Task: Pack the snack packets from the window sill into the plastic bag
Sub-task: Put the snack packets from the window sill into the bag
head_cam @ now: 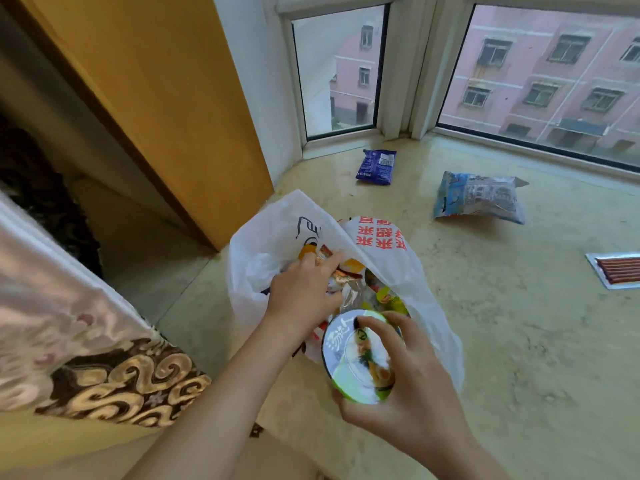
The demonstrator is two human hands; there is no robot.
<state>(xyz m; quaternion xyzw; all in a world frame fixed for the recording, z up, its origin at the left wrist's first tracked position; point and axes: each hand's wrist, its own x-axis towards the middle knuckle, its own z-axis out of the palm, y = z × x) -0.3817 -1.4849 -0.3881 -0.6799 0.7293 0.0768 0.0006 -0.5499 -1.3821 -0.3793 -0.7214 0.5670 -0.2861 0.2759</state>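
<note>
A white plastic bag [273, 237] with red print stands open on the marble window sill [502, 323], with several colourful snack packets [349, 275] inside. My left hand [304, 289] reaches into the bag's mouth, fingers on the packets and the bag's edge. My right hand [405, 382] grips a round green-rimmed noodle cup [360, 358] just over the near side of the bag. A dark blue packet [376, 167], a light blue packet [479, 197] and a flat silver pack of red sticks [616, 270] lie on the sill.
Window panes [540, 74] close off the sill at the back. A yellow wooden panel [166, 98] rises on the left. A patterned curtain [86, 341] hangs at the near left, beside the sill's edge.
</note>
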